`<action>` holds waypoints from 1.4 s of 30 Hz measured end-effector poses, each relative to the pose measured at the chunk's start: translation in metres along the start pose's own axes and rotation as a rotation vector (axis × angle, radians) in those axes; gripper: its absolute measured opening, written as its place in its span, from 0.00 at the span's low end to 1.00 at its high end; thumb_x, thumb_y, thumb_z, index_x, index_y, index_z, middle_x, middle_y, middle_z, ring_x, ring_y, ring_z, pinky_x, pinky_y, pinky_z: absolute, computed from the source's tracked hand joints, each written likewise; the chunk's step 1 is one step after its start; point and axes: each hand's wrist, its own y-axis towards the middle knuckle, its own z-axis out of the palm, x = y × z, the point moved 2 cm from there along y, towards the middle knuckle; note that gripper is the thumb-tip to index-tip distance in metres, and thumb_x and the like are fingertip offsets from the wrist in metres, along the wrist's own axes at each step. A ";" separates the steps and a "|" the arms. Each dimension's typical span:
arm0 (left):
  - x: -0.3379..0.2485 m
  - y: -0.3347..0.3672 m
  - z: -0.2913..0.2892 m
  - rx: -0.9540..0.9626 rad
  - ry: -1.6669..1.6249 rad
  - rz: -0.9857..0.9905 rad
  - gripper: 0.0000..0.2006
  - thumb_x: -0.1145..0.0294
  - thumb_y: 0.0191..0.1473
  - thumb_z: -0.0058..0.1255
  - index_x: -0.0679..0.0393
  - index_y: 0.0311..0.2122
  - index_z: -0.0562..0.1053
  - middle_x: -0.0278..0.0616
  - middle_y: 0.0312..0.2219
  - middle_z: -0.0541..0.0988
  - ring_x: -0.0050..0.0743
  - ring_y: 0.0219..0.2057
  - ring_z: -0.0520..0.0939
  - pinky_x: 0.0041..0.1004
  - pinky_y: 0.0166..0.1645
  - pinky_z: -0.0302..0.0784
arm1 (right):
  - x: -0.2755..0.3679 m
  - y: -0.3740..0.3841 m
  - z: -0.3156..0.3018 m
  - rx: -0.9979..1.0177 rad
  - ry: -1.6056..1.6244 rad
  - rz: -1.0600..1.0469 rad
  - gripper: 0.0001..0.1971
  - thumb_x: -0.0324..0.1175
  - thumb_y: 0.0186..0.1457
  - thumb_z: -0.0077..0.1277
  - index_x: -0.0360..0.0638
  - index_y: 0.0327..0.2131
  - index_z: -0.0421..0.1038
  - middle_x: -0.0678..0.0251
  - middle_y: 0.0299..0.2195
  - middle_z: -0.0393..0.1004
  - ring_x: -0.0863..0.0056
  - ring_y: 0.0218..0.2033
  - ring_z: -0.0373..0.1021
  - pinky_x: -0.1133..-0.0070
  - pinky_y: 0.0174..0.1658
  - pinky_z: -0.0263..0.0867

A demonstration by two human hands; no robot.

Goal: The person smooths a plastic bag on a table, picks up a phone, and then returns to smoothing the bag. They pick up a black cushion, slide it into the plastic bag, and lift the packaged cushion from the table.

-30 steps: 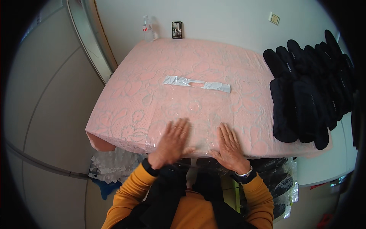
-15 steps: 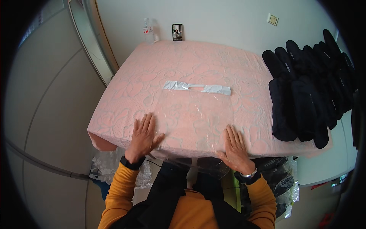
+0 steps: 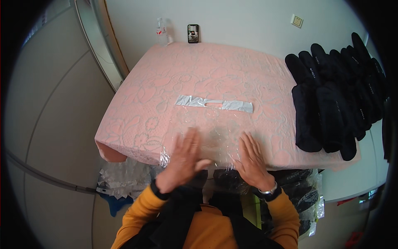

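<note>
A clear plastic bag (image 3: 215,124) with a white handle strip (image 3: 238,106) lies flat on the pink patterned tablecloth (image 3: 137,95). Its handle end points away from me, and its near end reaches the table's front edge. My left hand (image 3: 182,157), somewhat blurred, is over the bag's left part with fingers stretched out. My right hand (image 3: 252,159) lies flat on the bag's right side, fingers extended. Neither hand grips anything.
Black padded long pieces (image 3: 331,103) are piled at the table's right. By the wall stand a clear bottle (image 3: 161,32) and a phone (image 3: 193,34). Clear plastic bags (image 3: 124,178) lie below the table's left front; packed black items (image 3: 298,191) sit below its right.
My left hand has moved right, from beside the bag onto it. The bag and its white strip have slid slightly toward me. My right hand has shifted only a little.
</note>
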 end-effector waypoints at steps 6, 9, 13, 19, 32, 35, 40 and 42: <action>-0.021 0.050 0.071 0.082 -0.046 0.061 0.42 0.40 0.60 0.39 0.71 0.64 0.55 0.61 0.65 0.54 0.55 0.68 0.54 0.50 0.70 0.43 | -0.021 0.032 0.041 0.017 -0.109 -0.058 0.40 0.46 0.59 0.49 0.24 0.63 0.48 0.42 0.66 0.47 0.49 0.69 0.43 0.58 0.69 0.40; -0.002 0.055 0.076 0.089 0.048 0.101 0.42 0.39 0.60 0.37 0.70 0.64 0.56 0.60 0.65 0.55 0.54 0.68 0.54 0.50 0.70 0.43 | -0.040 0.028 0.044 0.070 -0.076 -0.036 0.41 0.49 0.59 0.49 0.24 0.63 0.47 0.42 0.66 0.46 0.49 0.69 0.42 0.58 0.69 0.39; 0.045 0.048 0.064 0.101 0.163 0.041 0.42 0.37 0.61 0.33 0.69 0.65 0.55 0.56 0.66 0.55 0.51 0.68 0.54 0.50 0.70 0.42 | -0.055 0.025 0.036 0.069 -0.090 -0.046 0.43 0.51 0.60 0.48 0.25 0.64 0.46 0.42 0.67 0.45 0.49 0.69 0.41 0.59 0.69 0.38; 0.101 0.036 0.045 0.120 0.232 -0.126 0.41 0.38 0.62 0.34 0.67 0.65 0.55 0.55 0.66 0.55 0.51 0.68 0.54 0.50 0.70 0.42 | -0.077 0.012 0.027 0.090 -0.120 0.044 0.41 0.48 0.61 0.46 0.25 0.65 0.42 0.40 0.67 0.42 0.47 0.69 0.40 0.60 0.70 0.37; 0.080 0.008 -0.008 0.278 0.370 -0.159 0.40 0.40 0.61 0.37 0.68 0.64 0.57 0.56 0.66 0.56 0.51 0.67 0.55 0.52 0.69 0.43 | -0.059 -0.024 -0.018 0.160 -0.169 0.134 0.41 0.47 0.62 0.44 0.24 0.65 0.41 0.39 0.67 0.41 0.46 0.69 0.39 0.59 0.69 0.35; 0.044 0.029 -0.038 0.206 0.343 -0.016 0.42 0.38 0.60 0.38 0.69 0.64 0.55 0.57 0.66 0.55 0.52 0.68 0.54 0.52 0.69 0.44 | -0.044 0.011 -0.042 0.180 -0.136 0.041 0.41 0.47 0.62 0.45 0.23 0.65 0.41 0.39 0.67 0.40 0.47 0.70 0.38 0.58 0.69 0.35; -0.001 0.084 -0.024 0.255 0.232 0.199 0.47 0.34 0.59 0.38 0.71 0.66 0.50 0.59 0.67 0.51 0.54 0.69 0.50 0.52 0.70 0.42 | -0.031 0.068 -0.035 0.266 -0.144 -0.075 0.43 0.48 0.60 0.47 0.23 0.64 0.41 0.40 0.68 0.39 0.50 0.71 0.35 0.59 0.70 0.34; -0.014 0.101 -0.008 0.388 0.022 0.283 0.49 0.32 0.59 0.34 0.69 0.68 0.44 0.60 0.67 0.48 0.56 0.69 0.47 0.48 0.71 0.42 | -0.032 0.079 -0.024 0.296 -0.191 -0.100 0.43 0.48 0.60 0.47 0.23 0.65 0.41 0.40 0.68 0.38 0.51 0.71 0.34 0.59 0.70 0.34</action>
